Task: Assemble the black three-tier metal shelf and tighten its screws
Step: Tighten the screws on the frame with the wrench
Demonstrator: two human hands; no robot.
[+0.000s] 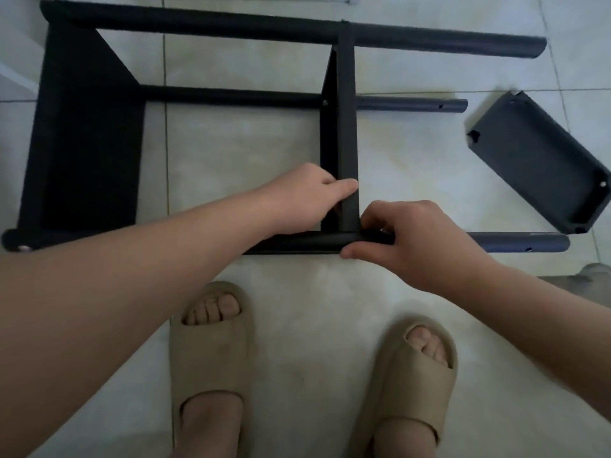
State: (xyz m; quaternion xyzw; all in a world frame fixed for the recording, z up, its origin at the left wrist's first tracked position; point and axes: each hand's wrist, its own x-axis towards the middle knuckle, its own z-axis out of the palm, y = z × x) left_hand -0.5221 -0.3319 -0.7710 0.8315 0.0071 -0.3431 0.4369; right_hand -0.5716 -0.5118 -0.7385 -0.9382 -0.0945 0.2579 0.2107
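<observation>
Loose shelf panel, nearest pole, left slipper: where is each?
loose shelf panel point(539, 166), head view, middle of its flat face.
nearest pole point(515, 243), head view, bare stretch near its right end.
left slipper point(211, 355), head view, its top strap.

The right hand point(406, 239) hides the joint of the middle tier point(347, 127) and the near post point(307, 242). Beyond that post, the loose shelf panel point(542, 166) runs off the right edge.

I see a pale glossy tiled floor point(413, 153). A beige foam slide sandal point(211, 345) and its matching twin point(413, 368) stand on it side by side, toes showing. A blurred grey object point(595, 276) sits at the right edge.
</observation>
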